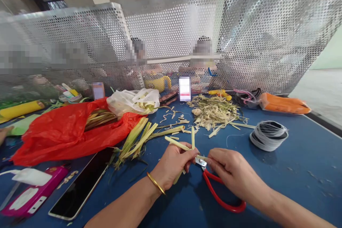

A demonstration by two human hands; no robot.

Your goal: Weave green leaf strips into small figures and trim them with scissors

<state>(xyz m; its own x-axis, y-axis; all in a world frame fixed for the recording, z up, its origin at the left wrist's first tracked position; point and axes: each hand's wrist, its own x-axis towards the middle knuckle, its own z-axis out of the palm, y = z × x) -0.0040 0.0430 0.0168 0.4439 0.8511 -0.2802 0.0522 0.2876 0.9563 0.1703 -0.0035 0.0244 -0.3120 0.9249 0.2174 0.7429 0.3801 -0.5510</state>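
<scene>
Between the fingers of my left hand [173,160], pale green-yellow plant strips [176,143] are pinched; one points up and another sticks out to the left. My right hand [231,169] is closed, thumb and fingers pinching the right end of a strip that runs across from the left hand. Red-handled scissors [224,199] lie just under both hands, handles toward me and pivot near the strip; the blades are mostly hidden. Whether the right hand touches them I cannot tell. A bundle of similar strips [139,137] rests beyond my left hand.
A red plastic bag [61,128], white bag [133,99] and phone [82,181] lie left, beside a magenta power strip [37,192]. Strip scraps [213,112] are piled ahead. A spool of line [268,136] stands right. A perforated metal screen [173,21] closes the back, people behind it.
</scene>
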